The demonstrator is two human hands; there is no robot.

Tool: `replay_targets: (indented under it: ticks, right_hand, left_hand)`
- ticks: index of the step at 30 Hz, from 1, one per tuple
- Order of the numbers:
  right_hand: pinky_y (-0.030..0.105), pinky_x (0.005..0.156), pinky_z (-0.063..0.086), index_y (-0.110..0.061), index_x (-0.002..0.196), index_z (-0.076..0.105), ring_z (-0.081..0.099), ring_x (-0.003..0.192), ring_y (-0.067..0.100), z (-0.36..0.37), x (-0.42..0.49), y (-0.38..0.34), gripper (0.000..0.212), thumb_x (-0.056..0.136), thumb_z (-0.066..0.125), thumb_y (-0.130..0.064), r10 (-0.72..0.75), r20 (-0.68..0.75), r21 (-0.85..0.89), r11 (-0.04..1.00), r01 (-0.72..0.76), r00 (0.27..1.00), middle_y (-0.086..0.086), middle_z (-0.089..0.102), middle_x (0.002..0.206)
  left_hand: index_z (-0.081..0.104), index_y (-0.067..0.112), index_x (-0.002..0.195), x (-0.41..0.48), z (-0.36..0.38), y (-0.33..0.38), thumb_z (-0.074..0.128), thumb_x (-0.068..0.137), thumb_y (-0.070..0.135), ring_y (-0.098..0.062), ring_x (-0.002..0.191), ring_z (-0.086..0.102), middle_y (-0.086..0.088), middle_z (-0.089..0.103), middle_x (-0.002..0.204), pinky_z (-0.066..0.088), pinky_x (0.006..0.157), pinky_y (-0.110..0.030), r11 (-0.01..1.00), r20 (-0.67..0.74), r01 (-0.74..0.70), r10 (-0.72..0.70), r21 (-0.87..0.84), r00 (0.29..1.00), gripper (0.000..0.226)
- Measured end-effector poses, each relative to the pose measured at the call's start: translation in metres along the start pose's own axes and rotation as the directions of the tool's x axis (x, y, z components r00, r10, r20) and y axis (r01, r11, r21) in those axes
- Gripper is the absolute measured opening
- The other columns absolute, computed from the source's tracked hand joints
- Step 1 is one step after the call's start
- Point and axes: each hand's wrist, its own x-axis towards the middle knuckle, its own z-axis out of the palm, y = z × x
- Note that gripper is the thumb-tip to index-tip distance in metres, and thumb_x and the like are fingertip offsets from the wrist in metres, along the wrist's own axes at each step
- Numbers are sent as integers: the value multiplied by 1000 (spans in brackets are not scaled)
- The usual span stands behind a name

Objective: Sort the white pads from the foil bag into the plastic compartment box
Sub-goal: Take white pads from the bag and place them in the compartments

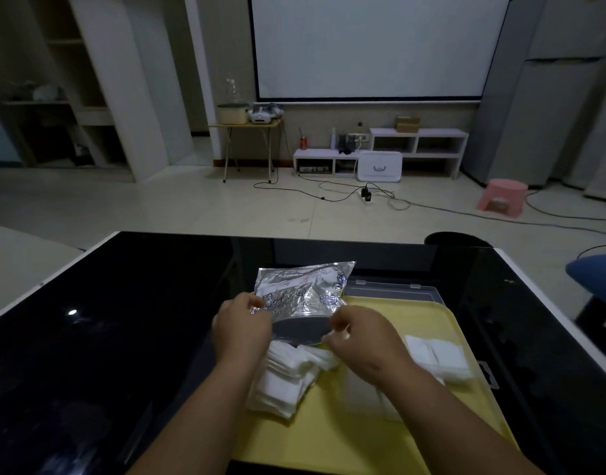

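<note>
Left hand (241, 325), right hand (358, 332) pinch foil bag (301, 289) | compartment box (394, 292) — partly hidden

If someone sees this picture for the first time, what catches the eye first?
The shiny foil bag at the centre, its mouth held open by the left hand and the right hand. Nearer the viewer, a heap of white pads lies on the yellow tray, bright against the black table.
</note>
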Motion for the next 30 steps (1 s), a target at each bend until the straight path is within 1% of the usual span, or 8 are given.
replay_targets:
  ticks: [4,6,9,15,19,22,25,30]
  right_hand:
    - [37,96,35,-33,119,60,50,111,20,10,-7,-4,46,78,67,-52,-51,191,-301,947,108,980,-8,63,114]
    - [40,98,31,-33,122,56,47,116,22,14,-9,-5,40,84,60,-44,-109,181,-427,887,178,977,-5,62,119]
    - [41,98,30,-29,118,58,47,115,24,18,-11,-6,29,91,49,-25,-162,129,-497,843,205,978,-2,63,116]
    - [40,93,31,-27,102,65,51,105,23,17,-12,-5,22,91,47,-20,-184,59,-503,844,189,981,-4,67,101]
    - [36,85,37,-30,109,66,55,94,21,7,-10,-9,24,90,52,-28,-156,-78,-338,933,121,985,-4,68,95]
    - [29,68,44,-29,106,68,59,85,17,-2,-8,-8,23,87,56,-24,59,-117,28,998,-57,991,-3,68,94]
    - [34,70,52,-22,96,69,64,81,18,-9,-5,-4,19,83,59,-13,197,-41,333,927,-173,980,-3,68,86]
    - [45,76,58,-18,97,69,65,72,20,-15,-5,-2,24,79,61,-4,290,-1,554,797,-241,957,5,70,84]
  left_hand:
    - [62,29,74,-9,0,9,55,81,5,-20,82,61,4,65,88,49,72,-32,991,106,-44,58,-127,993,26]
    - [63,29,75,-11,1,12,52,81,2,-18,81,61,6,65,87,48,71,-31,988,176,-54,80,-145,981,30]
    - [64,29,75,-13,2,14,52,83,0,-13,82,62,8,66,87,50,74,-30,987,244,-61,97,-151,965,33]
    - [66,30,75,-14,-1,18,51,81,-5,-10,88,64,9,69,89,51,79,-28,986,290,-65,108,-155,951,39]
    - [68,28,76,-14,-3,18,53,79,-4,-13,86,66,8,71,85,55,82,-33,987,296,-55,98,-151,950,36]
    - [69,25,78,-17,-3,21,56,81,-1,-12,82,65,8,69,83,53,73,-31,982,291,-52,103,-179,951,29]
    - [70,23,85,-18,-1,25,63,86,7,-12,83,65,6,69,86,52,70,-27,966,287,-17,94,-260,953,18]
    - [71,21,85,-19,5,30,69,85,14,-20,81,66,-1,71,83,50,69,-32,934,331,63,61,-352,942,7]
